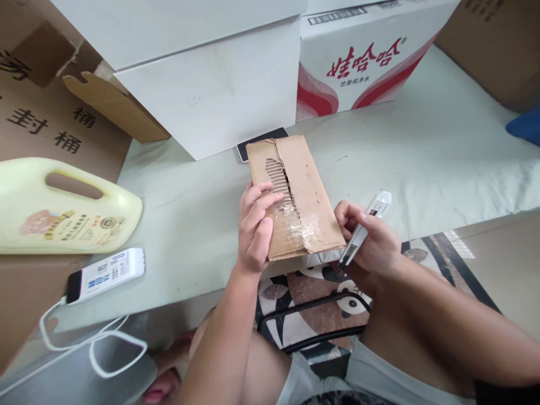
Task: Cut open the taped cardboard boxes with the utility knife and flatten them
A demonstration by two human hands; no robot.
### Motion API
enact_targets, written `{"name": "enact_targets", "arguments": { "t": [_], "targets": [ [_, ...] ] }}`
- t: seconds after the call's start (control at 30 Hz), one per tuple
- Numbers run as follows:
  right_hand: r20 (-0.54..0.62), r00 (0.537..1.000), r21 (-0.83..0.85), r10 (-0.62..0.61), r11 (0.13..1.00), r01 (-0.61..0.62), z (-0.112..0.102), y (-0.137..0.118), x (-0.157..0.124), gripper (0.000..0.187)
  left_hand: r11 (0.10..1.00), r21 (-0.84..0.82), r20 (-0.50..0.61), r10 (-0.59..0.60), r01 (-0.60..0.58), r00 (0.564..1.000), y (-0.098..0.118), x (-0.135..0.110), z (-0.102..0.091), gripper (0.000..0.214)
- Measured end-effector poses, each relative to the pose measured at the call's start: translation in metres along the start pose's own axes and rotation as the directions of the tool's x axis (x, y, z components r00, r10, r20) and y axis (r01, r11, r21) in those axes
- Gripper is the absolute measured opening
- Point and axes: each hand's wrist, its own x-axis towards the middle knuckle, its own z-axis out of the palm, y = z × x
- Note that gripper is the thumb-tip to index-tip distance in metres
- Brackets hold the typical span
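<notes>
Cardboard box (307, 197) looks light, crushable; best held at its nine-o'clock edge, where left hand (256, 228) grips; right hand (377, 242) clasps cutter (359, 235).

The cardboard box (311, 194) was tan, the cutter (358, 235) white, the tabletop (202, 208) pale green, the bottle (122, 211) by its left edge pale yellow, the lettered carton (367, 70) white with red waves.

Room to pass over cloth (422, 174) right of carton (310, 191), beyond cutter (355, 243). White box (219, 95) walls off far side; phone (260, 139) just behind carton. Jug (71, 208) obstructs left.
</notes>
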Motion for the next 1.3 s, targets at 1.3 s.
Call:
{"name": "enact_targets", "arguments": {
  "t": [1.3],
  "targets": [
    [-0.091, 0.946, -0.013, 0.310, 0.950, -0.313, -0.015, 0.011, 0.016, 0.031, 0.999, 0.025, -0.072, 0.028, -0.026, 0.997, -0.017, 0.003, -0.026, 0.049]
  ]
}}
